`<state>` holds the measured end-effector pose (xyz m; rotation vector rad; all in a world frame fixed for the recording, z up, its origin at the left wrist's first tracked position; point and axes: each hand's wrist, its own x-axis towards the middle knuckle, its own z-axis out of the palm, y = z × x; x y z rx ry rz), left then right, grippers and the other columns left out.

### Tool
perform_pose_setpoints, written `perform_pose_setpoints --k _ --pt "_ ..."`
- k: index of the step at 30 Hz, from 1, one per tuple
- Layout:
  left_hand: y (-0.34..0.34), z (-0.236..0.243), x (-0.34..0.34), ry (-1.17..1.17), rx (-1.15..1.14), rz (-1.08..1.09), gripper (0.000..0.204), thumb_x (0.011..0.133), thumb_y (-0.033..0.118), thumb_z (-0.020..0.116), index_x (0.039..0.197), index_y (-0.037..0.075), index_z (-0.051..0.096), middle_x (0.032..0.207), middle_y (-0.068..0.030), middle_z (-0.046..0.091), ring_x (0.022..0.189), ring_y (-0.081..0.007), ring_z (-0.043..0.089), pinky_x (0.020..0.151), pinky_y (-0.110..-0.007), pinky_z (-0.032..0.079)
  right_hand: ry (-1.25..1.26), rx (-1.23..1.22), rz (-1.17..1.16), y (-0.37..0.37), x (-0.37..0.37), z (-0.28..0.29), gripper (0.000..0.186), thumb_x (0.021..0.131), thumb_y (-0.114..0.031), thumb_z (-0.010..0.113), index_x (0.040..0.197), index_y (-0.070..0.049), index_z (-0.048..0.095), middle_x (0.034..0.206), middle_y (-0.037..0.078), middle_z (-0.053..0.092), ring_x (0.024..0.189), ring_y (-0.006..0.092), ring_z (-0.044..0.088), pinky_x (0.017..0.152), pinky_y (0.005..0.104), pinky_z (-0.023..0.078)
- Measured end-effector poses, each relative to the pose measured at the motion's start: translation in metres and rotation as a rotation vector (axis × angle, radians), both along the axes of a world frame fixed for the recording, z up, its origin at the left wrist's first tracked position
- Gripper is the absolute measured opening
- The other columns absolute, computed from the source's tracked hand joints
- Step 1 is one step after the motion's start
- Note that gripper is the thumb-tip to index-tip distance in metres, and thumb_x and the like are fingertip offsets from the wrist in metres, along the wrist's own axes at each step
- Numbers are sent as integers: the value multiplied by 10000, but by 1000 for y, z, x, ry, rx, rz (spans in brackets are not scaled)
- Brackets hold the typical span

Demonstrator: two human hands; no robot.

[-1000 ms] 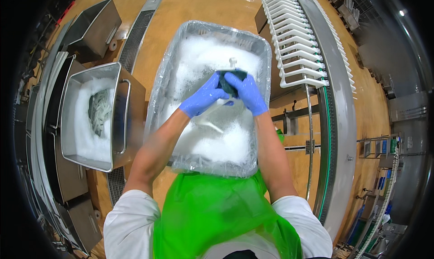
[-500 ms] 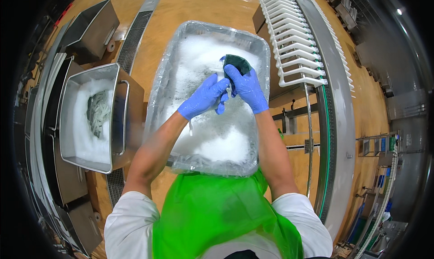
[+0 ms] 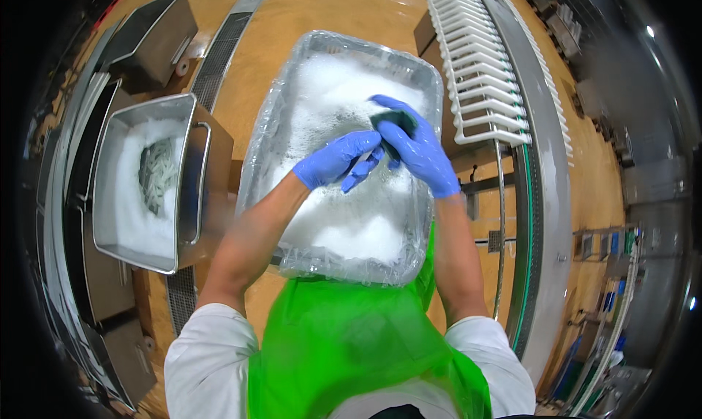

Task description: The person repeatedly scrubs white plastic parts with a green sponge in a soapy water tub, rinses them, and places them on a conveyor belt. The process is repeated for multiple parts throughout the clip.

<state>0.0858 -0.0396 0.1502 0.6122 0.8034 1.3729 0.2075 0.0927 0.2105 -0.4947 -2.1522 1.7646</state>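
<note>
Over a grey tub (image 3: 434, 90) lined with clear plastic and filled with foamy water, my blue-gloved hands come together. My right hand (image 3: 425, 159) is wrapped round a dark green scouring pad (image 3: 398, 121), its index finger stretched past the pad. Close against the pad's left side is my left hand (image 3: 333, 161), thumb and fingers curled inward. Whatever the left fingers pinch is hidden between the two hands. White suds (image 3: 344, 232) cover much of the water, with a thinner, greyer patch around the hands.
To the left stands a steel bin (image 3: 183, 254) with foam and many pale strip-shaped pieces (image 3: 159, 174) in it. More steel bins (image 3: 150, 42) line the left side. At the right runs a conveyor (image 3: 537, 199) with white prongs (image 3: 486, 90). A floor drain grate (image 3: 219, 57) lies beyond the bin.
My right hand has moved slightly right and down with the pad, and its index finger has straightened. A white dangling bit near the left wrist no longer shows. The view has shifted slightly.
</note>
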Motion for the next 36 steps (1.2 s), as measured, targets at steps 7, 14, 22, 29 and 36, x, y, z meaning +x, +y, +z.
perform_pose_setpoints --k 7,14,22,29,36 --pt "-8 -3 -12 226 -35 -33 432 973 474 431 864 68 533 529 4 459 334 -99 416 336 -219 362 -64 43 5 -15 -15 -5 181 907 -129 630 1053 -25 658 833 34 637 621 55 540 552 200 435" --pt "-2 -6 -11 250 42 3 475 963 501 465 873 41 538 530 -15 464 343 -101 435 347 -210 377 54 -9 -18 -14 -16 -8 206 869 -159 685 1001 -9 638 826 38 645 658 64 553 554 225 458" --pt "-3 11 -11 437 11 -6 478 950 499 495 967 25 554 605 -24 511 412 -97 492 400 -223 415 29 13 2 -16 -23 -2 277 945 -272 595 1044 -19 646 726 19 611 521 76 527 461 226 448" --pt "-4 9 -15 810 -146 139 374 938 346 558 997 -20 510 777 -117 627 563 -160 616 540 -281 506 -199 70 -80 3 1 10 382 1012 -373 420 1173 -104 638 745 25 626 644 99 596 546 280 519" --pt "8 -8 10 1386 -34 520 225 921 222 542 986 7 544 821 -194 653 707 -331 648 645 -429 505 -185 724 -384 -5 -29 -37 290 925 -338 540 911 -52 592 742 223 637 733 436 625 665 484 485"
